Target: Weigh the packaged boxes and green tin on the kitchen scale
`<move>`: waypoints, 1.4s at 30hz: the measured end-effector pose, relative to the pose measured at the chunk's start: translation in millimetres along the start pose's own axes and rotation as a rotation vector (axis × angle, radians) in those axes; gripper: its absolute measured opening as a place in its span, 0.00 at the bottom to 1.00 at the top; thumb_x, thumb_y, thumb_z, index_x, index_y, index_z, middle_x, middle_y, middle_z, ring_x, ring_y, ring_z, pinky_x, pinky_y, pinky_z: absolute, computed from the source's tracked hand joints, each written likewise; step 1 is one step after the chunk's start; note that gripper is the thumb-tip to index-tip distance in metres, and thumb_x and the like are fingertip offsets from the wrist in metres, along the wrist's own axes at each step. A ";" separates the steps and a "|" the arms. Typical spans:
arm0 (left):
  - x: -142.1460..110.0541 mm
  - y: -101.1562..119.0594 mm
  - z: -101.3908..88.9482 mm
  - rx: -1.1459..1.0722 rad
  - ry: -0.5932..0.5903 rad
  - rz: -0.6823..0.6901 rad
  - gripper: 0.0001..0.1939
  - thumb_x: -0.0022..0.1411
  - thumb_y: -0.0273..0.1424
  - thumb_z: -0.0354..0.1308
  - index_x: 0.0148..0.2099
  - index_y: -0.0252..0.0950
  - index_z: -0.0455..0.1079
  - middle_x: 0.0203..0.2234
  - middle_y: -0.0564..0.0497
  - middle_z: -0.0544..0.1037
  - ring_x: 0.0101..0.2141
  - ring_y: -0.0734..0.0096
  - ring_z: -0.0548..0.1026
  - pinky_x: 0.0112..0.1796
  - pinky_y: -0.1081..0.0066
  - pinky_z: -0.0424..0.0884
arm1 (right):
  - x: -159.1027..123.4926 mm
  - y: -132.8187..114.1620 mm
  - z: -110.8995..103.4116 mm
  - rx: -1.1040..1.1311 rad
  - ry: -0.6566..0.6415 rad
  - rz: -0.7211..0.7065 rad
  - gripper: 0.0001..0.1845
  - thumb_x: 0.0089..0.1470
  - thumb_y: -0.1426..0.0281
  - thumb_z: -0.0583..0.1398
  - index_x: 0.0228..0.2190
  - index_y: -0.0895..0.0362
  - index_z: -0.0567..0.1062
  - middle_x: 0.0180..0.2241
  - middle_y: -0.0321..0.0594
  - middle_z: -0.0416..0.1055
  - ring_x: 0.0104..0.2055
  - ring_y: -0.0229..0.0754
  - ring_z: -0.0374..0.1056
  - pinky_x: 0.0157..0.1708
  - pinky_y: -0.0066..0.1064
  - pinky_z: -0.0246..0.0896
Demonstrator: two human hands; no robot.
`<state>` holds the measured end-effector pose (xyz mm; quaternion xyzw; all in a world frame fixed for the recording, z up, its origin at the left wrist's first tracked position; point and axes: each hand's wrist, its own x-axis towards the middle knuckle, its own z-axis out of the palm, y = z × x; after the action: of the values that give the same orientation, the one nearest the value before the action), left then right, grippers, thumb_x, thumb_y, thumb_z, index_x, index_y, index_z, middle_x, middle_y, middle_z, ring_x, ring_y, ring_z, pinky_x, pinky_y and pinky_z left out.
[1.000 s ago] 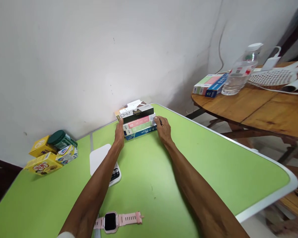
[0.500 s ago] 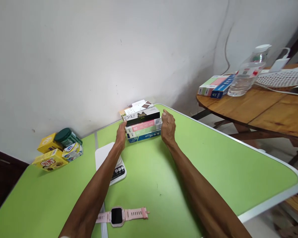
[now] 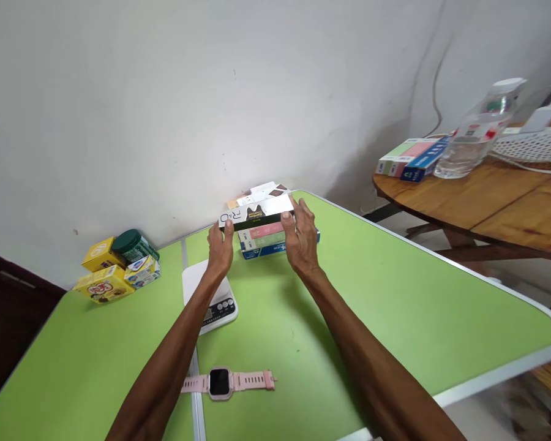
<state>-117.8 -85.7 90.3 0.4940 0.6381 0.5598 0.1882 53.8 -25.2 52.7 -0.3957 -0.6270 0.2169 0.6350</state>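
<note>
My left hand (image 3: 220,248) grips the left end of a black-and-silver toothpaste box (image 3: 256,211), thumb on its front. The right end of the same box is in my right hand (image 3: 302,237), the thumb pressed on the front and fingers behind. It is held level, just above and in front of a stack of boxes: a pink-and-green box (image 3: 262,236) over a blue box (image 3: 266,250). Behind lie white packets (image 3: 261,193) against the wall. Part of the stack is hidden by my right hand.
A white kitchen scale (image 3: 218,309) lies left of my left forearm, with a pink smartwatch (image 3: 219,383) nearer. Yellow boxes (image 3: 103,285) and a green canister (image 3: 134,246) stand at the left. On a wooden table (image 3: 477,196) are more boxes (image 3: 411,158) and a water bottle (image 3: 472,135).
Both hands have closed on the black-and-silver toothpaste box and lifted it off the stack towards me. Before, they were at the sides of the stack. The view has shifted slightly.
</note>
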 end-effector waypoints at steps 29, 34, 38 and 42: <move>-142.9 -117.6 -151.2 0.214 0.286 -0.232 0.42 0.72 0.57 0.42 0.75 0.33 0.52 0.71 0.33 0.60 0.71 0.53 0.60 0.71 0.53 0.51 | -126.1 -3.8 54.4 0.220 -0.401 0.388 0.44 0.61 0.34 0.49 0.51 0.57 0.81 0.58 0.55 0.76 0.61 0.61 0.70 0.64 0.57 0.59; -156.3 -103.5 -131.1 0.273 0.240 -0.115 0.34 0.73 0.52 0.45 0.70 0.35 0.62 0.65 0.36 0.69 0.67 0.53 0.64 0.68 0.51 0.56 | -136.3 -15.6 48.9 0.172 -0.423 0.266 0.39 0.64 0.39 0.50 0.50 0.56 0.81 0.55 0.51 0.78 0.59 0.56 0.70 0.63 0.52 0.60; -161.2 -94.5 -124.6 0.212 0.231 -0.061 0.32 0.74 0.49 0.47 0.71 0.37 0.61 0.63 0.38 0.70 0.64 0.55 0.68 0.66 0.53 0.61 | -145.1 -34.7 47.6 0.147 -0.461 0.202 0.36 0.66 0.41 0.49 0.52 0.54 0.80 0.56 0.50 0.77 0.60 0.55 0.69 0.63 0.52 0.60; -154.0 -87.2 -144.7 0.175 0.406 -0.020 0.32 0.74 0.51 0.48 0.70 0.36 0.61 0.63 0.37 0.69 0.65 0.55 0.66 0.66 0.55 0.60 | -150.8 -69.9 62.2 0.142 -0.510 0.138 0.36 0.66 0.42 0.50 0.55 0.54 0.79 0.59 0.52 0.75 0.62 0.56 0.66 0.65 0.55 0.57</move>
<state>-201.2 -281.7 7.3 0.3789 0.7140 0.5885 0.0179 -39.9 -168.7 6.5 -0.3246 -0.7216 0.3956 0.4663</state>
